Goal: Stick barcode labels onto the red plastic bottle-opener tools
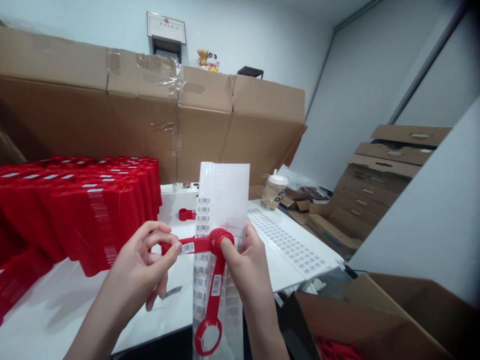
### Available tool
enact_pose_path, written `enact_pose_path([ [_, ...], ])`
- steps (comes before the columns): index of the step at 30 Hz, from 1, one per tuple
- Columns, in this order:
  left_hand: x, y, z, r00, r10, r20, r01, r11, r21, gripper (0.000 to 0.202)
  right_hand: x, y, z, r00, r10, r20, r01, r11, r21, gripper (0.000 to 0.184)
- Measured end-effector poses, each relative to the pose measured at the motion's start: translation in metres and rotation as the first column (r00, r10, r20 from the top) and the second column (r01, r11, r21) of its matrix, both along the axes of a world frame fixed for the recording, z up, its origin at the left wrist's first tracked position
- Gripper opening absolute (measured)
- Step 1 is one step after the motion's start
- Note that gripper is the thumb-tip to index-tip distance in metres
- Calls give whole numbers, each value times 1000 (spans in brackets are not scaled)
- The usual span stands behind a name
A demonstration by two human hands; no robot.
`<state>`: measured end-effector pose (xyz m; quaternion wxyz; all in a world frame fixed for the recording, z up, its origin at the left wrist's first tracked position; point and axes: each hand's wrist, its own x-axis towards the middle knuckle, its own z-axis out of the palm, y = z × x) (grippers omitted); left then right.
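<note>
A red plastic double-ring piece (213, 280) crosses in front of a tall strip of barcode labels on white backing (222, 200). A small barcode sticker (187, 248) sits on its short arm. My left hand (140, 265) pinches that arm near its end between thumb and fingers. My right hand (243, 265) grips the piece at its upper ring, with a digit pressed into the ring. The same hand seems to hold the strip's edge. The piece's long arm hangs down, ending in a lower ring.
Stacked red pieces (82, 215) fill the white table's (56, 310) left side, and a label sheet (288, 245) lies to the right. A loose red piece (186, 214) and a paper cup (275, 192) stand beyond. A cardboard box (360, 320) sits at lower right, with flattened cartons (375, 190) behind.
</note>
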<state>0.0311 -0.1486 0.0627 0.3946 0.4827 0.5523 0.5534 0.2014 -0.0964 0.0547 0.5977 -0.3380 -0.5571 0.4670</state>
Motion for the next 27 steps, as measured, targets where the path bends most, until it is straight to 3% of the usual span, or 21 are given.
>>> enact_pose_path([
  [18,4,-2,-4,1000,14,0,-14,999,40,33,1,-2,1,1000,12,2,-12,1000,-5,28],
  [27,16,-2,-2,986,135,-93,-125,986,110,39,-1,-6,4,999,-43,-5,43,999,22,25],
])
